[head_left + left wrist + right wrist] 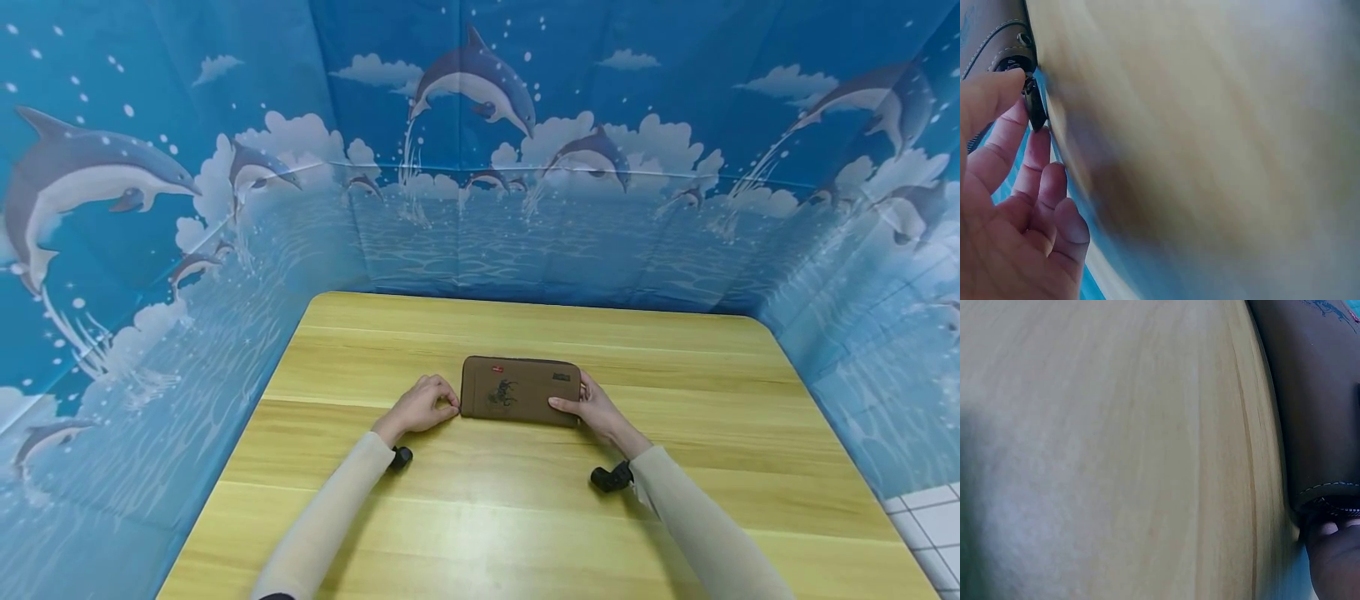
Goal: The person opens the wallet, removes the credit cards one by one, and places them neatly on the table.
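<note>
Brown and zippered, the wallet (522, 391) could twist or jam if the left hand (422, 406), pinching the zipper pull (1035, 111) at nine o'clock, tugs askew of the right hand (600, 414), gripping the three-o'clock end. It sits between both hands over the table (480, 525), dolphin curtain (495, 225) at twelve.

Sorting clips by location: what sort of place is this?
Probably an indoor corner curtained off as a makeshift work booth: a blue dolphin-printed sheet hangs behind and along both sides of a yellow wood-grain table, and white square tiles show at the lower right.
</note>
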{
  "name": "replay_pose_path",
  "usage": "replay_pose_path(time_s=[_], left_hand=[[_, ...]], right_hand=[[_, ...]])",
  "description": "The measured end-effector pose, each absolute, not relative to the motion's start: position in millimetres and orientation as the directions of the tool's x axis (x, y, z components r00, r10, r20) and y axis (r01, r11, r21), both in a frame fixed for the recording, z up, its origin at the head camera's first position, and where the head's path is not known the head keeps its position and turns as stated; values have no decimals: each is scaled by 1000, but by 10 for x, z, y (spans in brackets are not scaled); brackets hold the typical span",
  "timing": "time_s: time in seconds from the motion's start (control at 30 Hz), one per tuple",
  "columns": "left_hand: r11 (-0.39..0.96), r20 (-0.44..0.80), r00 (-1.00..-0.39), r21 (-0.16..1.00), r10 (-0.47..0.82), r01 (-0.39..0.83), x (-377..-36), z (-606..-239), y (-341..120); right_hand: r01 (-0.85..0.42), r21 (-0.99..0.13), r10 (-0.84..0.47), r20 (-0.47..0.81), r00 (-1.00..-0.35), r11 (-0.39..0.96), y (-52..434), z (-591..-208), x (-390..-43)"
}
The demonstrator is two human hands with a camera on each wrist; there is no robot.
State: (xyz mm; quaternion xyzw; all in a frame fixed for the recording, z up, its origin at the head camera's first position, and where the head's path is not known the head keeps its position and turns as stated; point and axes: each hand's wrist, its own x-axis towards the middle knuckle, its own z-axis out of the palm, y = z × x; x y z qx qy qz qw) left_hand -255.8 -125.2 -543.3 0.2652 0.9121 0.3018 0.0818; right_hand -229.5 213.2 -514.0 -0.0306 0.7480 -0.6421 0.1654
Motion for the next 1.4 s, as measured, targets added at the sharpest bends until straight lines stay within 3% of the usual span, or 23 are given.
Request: replay_pose_path(time_s=[0.53,0.97,1.4], left_hand=[[604,88,-723,486,686,632,-2637,-5393,-1284],[635,30,-769,544,639,549,-2646,-5389,-1230],[612,63,-738,515,672,600,-2653,-5304,-1277]], right_hand=[[147,-976,-263,-185,-947,159,2131,-5125,-2284],[158,-982,-255,-181,-950,105,2155,-5195,-2309],[130,-985,-238,-155,-959,118,2216,-5457,-2415]])
